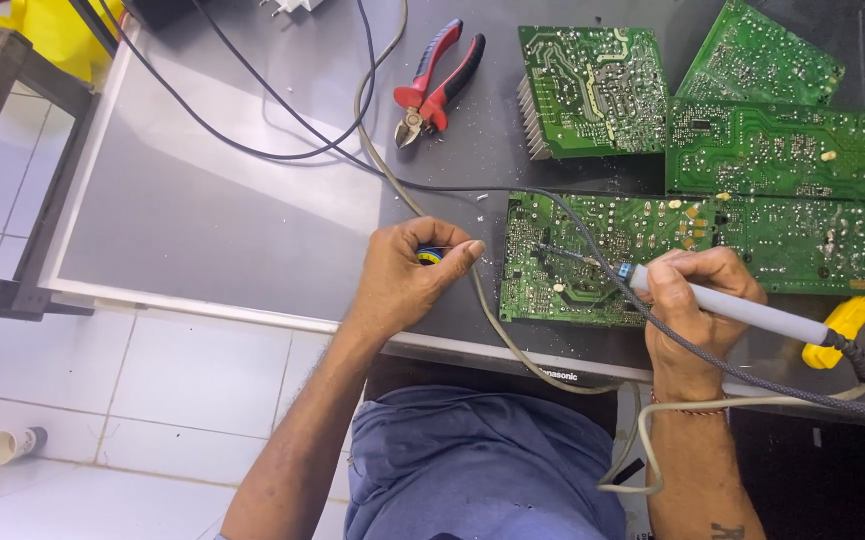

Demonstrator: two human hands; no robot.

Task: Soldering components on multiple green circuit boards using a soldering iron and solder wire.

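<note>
The grey pen-shaped soldering iron (742,310) sat gripped in the right hand (697,305), tip on a green circuit board (592,260) near the bench's front edge. The left hand (407,275) was closed around a small blue-and-yellow thing (430,256).

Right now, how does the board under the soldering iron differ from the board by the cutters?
The board under the soldering iron lies flat and long across the table, with the iron's tip on it. The board by the cutters is squarer, untouched, and shows a finned heat sink along its left edge. Both are green, solder side up.
</note>
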